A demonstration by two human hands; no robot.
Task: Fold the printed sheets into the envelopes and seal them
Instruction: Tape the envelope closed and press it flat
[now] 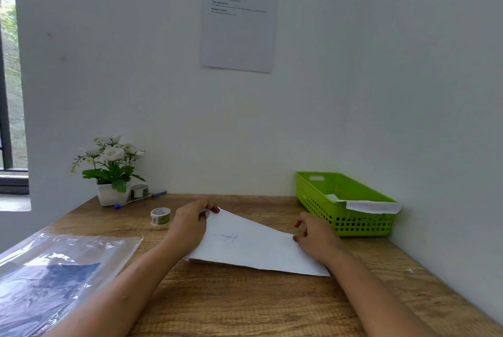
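Observation:
A white sheet (255, 248) with a small blue pen scribble lies slanted on the wooden table (245, 306), doubled over on itself. My left hand (190, 225) pinches its far left corner between thumb and fingers. My right hand (317, 237) holds the sheet's right edge, fingertips pressed on the paper. A roll of patterned tape (160, 216) stands just left of my left hand. White paper, possibly an envelope, pokes over the rim of the green basket (351, 217) at the right.
A clear plastic sleeve with dark contents (54, 274) covers the near left of the table. A potted white flower (111, 170), a second tape roll (139, 190) and a blue pen (140, 199) sit at the back left. A printed notice (239, 13) hangs on the wall.

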